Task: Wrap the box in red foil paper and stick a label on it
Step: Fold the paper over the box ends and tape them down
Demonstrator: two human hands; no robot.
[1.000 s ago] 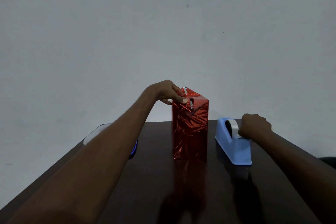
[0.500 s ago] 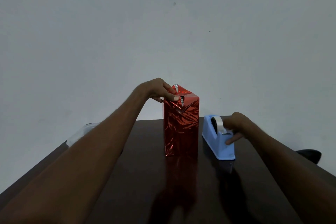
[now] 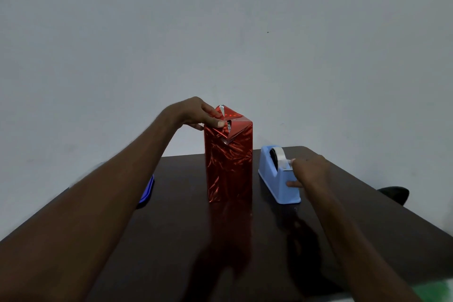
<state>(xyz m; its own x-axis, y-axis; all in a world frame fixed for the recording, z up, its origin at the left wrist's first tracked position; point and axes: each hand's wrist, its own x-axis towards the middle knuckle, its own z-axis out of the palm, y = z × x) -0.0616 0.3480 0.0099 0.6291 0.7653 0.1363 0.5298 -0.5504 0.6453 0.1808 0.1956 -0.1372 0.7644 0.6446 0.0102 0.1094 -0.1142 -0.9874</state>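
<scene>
The foil-wrapped box (image 3: 229,162) stood upright mid-table (image 3: 186,240). The left hand (image 3: 196,114) pinched its folded top flaps, while the right hand (image 3: 309,171) gripped tape at the blue tape dispenser (image 3: 274,176).

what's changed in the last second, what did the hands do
The right hand, which lay closed over the top of the tape dispenser a second ago, has slid to its near end and now pinches the tape end. The left hand still presses the folded foil on top of the box, which has stayed upright beside the dispenser.
</scene>
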